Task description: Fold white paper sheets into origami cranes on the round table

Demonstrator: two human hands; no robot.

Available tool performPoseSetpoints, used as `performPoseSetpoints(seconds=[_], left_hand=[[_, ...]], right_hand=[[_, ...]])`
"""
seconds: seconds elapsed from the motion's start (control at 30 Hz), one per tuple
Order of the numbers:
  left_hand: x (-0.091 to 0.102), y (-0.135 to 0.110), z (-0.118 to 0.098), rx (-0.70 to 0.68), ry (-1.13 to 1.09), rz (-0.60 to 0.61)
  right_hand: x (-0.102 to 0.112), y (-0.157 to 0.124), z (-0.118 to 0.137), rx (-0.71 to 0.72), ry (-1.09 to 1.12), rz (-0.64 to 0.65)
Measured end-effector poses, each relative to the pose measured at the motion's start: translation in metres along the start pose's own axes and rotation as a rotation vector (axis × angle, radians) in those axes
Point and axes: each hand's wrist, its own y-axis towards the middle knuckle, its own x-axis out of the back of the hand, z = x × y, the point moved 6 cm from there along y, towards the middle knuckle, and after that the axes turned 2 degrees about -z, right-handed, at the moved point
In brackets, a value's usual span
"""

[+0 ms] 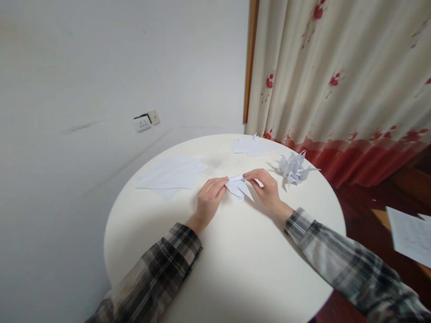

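A folded piece of white paper [237, 187] is held between my two hands over the middle of the round white table [229, 264]. My left hand [211, 195] pinches its left end, fingers pressed together. At the other end, the thumb and fingers of my right hand [266, 186] close on its right edge. Two pointed flaps of the paper hang toward me. Its finer creases are too small to make out. To the right of my right hand sits a cluster of folded white paper cranes [293, 168].
White paper sheets [171, 172] lie on the table's left side. More paper [252, 146], with a small folded piece on it, lies at the back. A wall with a socket [142, 123] is behind, a flowered curtain [323, 80] to the right. Written sheets [411, 233] lie lower right.
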Motion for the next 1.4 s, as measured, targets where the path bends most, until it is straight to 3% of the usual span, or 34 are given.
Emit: performPoseSetpoints(seconds=[0.07, 0.23, 0.37, 0.63, 0.77, 0.93, 1.13, 1.4], left_hand=[[-0.004, -0.002, 0.008, 0.140, -0.069, 0.010], [-0.031, -0.019, 0.037, 0.692, -0.460, 0.141], [-0.044, -0.028, 0.045, 0.875, -0.628, 0.197], [-0.054, -0.036, 0.044, 0.926, -0.706, 0.303], [-0.055, -0.035, 0.041, 0.875, -0.658, 0.361], [-0.044, -0.028, 0.046, 0.794, -0.483, 0.258], [-0.044, -0.029, 0.050, 0.783, -0.459, 0.251], [-0.043, -0.027, 0.047, 0.757, -0.463, 0.231]], right_hand=[[-0.001, -0.001, -0.002, -0.021, -0.014, -0.005], [-0.004, -0.003, -0.017, -0.198, -0.047, 0.007], [-0.006, -0.004, -0.028, -0.317, 0.028, 0.018], [-0.015, -0.004, -0.030, -0.319, 0.043, 0.144], [-0.017, -0.005, -0.032, -0.368, 0.027, 0.168], [-0.021, -0.008, -0.037, -0.394, 0.029, 0.210], [-0.027, -0.013, -0.045, -0.453, 0.056, 0.270], [-0.029, -0.011, -0.038, -0.353, 0.004, 0.362]])
